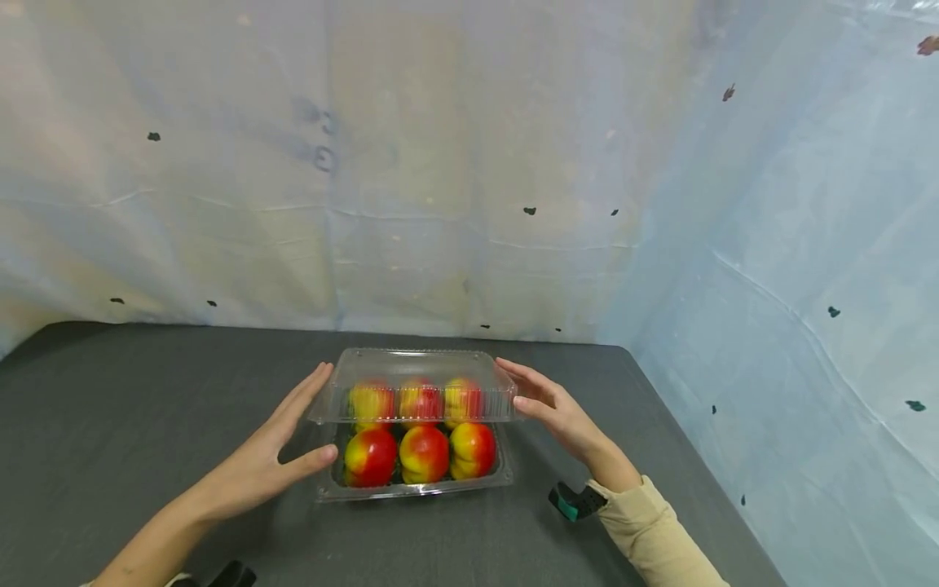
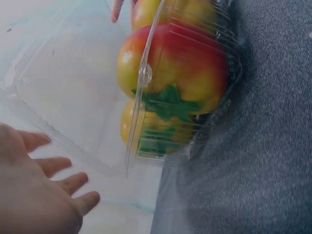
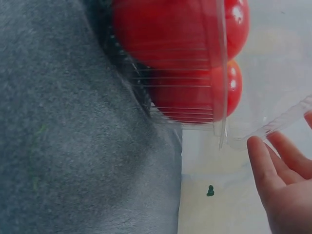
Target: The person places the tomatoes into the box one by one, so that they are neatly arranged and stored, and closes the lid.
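Observation:
A clear plastic clamshell box (image 1: 345,494) stands on the dark table with several glossy red-and-yellow fruits (image 1: 424,454) in rows. Green leafy tops (image 2: 170,103) show on some of them in the left wrist view. The clear lid (image 1: 418,368) is raised and tilted over the back row. At the lid's left side is my left hand (image 1: 275,444), fingers extended and thumb apart near the box's left wall. My right hand (image 1: 550,408) has its fingertips at the lid's right edge, fingers loosely bent. In the right wrist view, these fingertips (image 3: 255,142) meet the lid's rim.
The dark grey cloth-like tabletop (image 1: 110,408) surrounds the box. Pale plastic sheeting (image 1: 411,204) with small dark patches hangs behind it, and more sheeting (image 1: 807,326) stands at the right. A black strap device (image 1: 575,500) sits at my right wrist.

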